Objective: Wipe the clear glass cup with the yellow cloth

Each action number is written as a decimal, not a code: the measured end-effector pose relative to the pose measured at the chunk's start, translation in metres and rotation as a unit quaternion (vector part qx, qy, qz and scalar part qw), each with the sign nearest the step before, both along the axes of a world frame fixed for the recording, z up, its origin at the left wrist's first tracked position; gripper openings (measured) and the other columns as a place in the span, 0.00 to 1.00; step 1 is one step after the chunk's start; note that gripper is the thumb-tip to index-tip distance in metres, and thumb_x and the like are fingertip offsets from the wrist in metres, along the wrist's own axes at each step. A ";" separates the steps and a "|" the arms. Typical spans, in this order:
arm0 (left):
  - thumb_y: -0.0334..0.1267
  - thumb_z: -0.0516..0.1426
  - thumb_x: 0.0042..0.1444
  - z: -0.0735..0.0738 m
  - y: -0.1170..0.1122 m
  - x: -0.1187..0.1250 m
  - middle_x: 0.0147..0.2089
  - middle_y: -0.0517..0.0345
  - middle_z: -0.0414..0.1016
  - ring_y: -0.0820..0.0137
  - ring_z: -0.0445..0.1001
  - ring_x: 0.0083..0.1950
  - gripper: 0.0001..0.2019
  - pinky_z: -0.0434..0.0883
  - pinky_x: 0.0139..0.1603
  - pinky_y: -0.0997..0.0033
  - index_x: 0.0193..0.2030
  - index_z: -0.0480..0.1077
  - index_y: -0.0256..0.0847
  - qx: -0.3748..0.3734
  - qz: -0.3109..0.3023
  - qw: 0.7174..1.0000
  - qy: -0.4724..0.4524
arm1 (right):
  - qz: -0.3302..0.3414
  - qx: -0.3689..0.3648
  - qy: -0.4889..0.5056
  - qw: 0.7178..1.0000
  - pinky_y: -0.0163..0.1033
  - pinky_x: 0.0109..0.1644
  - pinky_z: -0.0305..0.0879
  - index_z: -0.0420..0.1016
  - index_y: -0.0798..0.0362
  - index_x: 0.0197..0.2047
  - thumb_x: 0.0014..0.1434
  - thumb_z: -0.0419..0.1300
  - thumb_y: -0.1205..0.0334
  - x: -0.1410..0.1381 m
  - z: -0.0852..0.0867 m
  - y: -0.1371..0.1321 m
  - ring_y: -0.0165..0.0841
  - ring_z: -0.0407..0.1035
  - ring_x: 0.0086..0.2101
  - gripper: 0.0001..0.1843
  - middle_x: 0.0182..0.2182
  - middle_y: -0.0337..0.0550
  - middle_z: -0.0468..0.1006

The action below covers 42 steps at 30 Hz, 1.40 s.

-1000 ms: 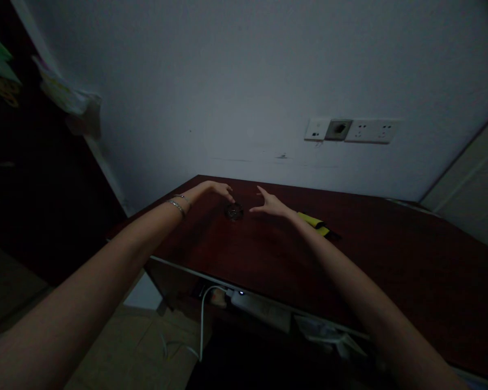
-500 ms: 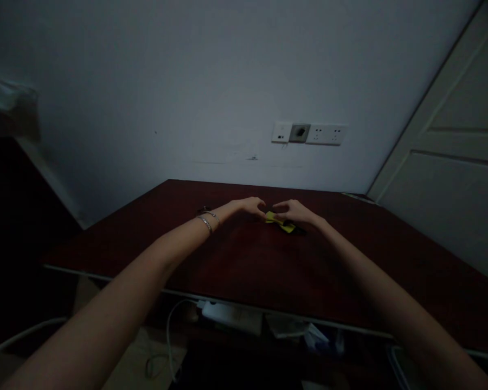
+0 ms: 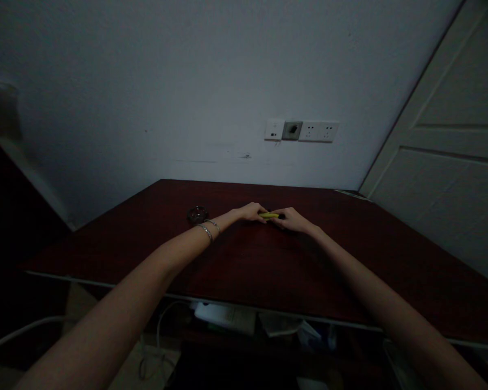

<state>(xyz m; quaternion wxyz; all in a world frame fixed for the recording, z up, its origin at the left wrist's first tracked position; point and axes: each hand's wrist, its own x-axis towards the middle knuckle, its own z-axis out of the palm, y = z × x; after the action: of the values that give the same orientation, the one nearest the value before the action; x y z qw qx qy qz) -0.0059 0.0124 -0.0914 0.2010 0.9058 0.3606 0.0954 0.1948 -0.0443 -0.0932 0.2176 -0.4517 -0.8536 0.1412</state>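
Between my two hands, close above the dark red tabletop (image 3: pixel 244 260), is a small yellow strip (image 3: pixel 269 215) with a dark part at its right end. Whether it is cloth or paper I cannot tell. My left hand (image 3: pixel 252 212) is closed on its left end, fingers pinched. My right hand (image 3: pixel 291 219) grips the right end, partly covering it. Two silver bracelets (image 3: pixel 206 232) circle my left wrist. Just beyond them stands a dark round glass dish (image 3: pixel 197 214), like an ashtray.
A pale wall (image 3: pixel 211 97) with a row of sockets (image 3: pixel 302 131) rises behind the table. To the right is a panelled door (image 3: pixel 451 146). Under the tabletop, an open shelf holds a white box (image 3: pixel 225 317) and papers. A white cable (image 3: pixel 28 326) runs at lower left.
My hands have come together on the yellow strip; my left hand now grips it. The strip, spread out and twisted before, now looks narrow and straight. The view has shifted slightly, uncovering the glass dish.
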 end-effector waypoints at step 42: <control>0.48 0.63 0.40 0.055 -0.119 -0.210 0.29 0.56 0.75 0.73 0.70 0.25 0.19 0.68 0.26 0.75 0.35 0.75 0.36 -0.326 0.173 0.928 -0.045 | 0.161 -0.231 0.083 0.956 0.41 0.39 0.70 0.78 0.54 0.45 0.41 0.68 0.55 -0.065 0.056 0.007 0.34 0.72 0.33 0.25 0.36 0.44 0.81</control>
<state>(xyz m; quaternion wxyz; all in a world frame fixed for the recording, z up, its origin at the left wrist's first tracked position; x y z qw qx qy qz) -0.2162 -0.1062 -0.0364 0.4812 0.7087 0.5139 0.0465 0.1299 -0.0373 -0.0368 0.1517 -0.3325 -0.8381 0.4050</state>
